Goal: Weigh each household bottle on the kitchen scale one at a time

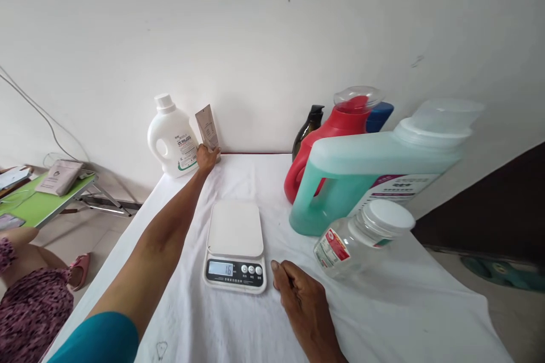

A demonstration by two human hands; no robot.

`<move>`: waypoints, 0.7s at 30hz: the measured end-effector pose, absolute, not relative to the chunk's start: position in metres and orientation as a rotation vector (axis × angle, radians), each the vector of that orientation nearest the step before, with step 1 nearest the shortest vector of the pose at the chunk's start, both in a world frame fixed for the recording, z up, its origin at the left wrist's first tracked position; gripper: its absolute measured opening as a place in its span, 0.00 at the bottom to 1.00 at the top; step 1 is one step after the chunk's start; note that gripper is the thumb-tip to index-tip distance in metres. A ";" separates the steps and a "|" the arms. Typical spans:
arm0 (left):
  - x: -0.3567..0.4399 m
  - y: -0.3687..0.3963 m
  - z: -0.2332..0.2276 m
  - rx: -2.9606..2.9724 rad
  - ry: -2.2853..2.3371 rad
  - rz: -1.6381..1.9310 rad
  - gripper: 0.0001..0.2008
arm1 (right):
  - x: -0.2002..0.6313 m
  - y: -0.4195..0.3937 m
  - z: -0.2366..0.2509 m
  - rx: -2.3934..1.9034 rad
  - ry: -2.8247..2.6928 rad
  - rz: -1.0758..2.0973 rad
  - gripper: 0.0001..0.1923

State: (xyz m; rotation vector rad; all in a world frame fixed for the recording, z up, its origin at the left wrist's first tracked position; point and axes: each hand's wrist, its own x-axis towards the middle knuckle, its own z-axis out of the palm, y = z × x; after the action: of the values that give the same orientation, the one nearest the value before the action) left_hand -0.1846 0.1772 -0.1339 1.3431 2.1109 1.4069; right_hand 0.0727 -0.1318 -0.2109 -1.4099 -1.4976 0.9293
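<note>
My left hand [207,157] reaches to the back of the table, fingers closed round the lower end of a greyish-beige squeeze tube [207,125]. The tube stands upright, close beside a white detergent bottle [172,136] with a handle. Near the front, my right hand [303,300] rests on the cloth with its fingers curled in and nothing visible in them. Just left of it lies a white digital kitchen scale [235,228], its plate bare and its display [220,269] reading 16. A clear jar [340,249] with a white lid is to the right of this hand.
On the right stand a large green liquid bottle [327,181], a red bottle [340,122], a dark pump bottle [310,125] and a blue bottle [378,116]. A white cloth [238,323] covers the table. Left, a person [34,306] sits by a green folding table [34,201].
</note>
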 end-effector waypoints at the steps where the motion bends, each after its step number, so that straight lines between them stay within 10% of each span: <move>1: -0.183 0.170 -0.129 1.342 2.118 1.381 0.19 | 0.073 -0.132 -0.211 -1.407 -1.495 0.927 0.29; 7: -0.139 0.093 -0.097 1.563 1.937 1.354 0.32 | 0.071 -0.129 -0.213 -1.376 -1.486 0.900 0.29; 21: 0.015 0.009 -0.073 1.491 0.861 1.157 0.24 | 0.068 -0.129 -0.210 -1.329 -1.481 0.866 0.26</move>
State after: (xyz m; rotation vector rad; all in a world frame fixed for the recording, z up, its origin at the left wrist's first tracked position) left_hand 0.0150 0.0087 -0.0725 1.4913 0.8610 1.1565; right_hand 0.0681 -0.1286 -0.2099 -1.3292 -1.4808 0.8663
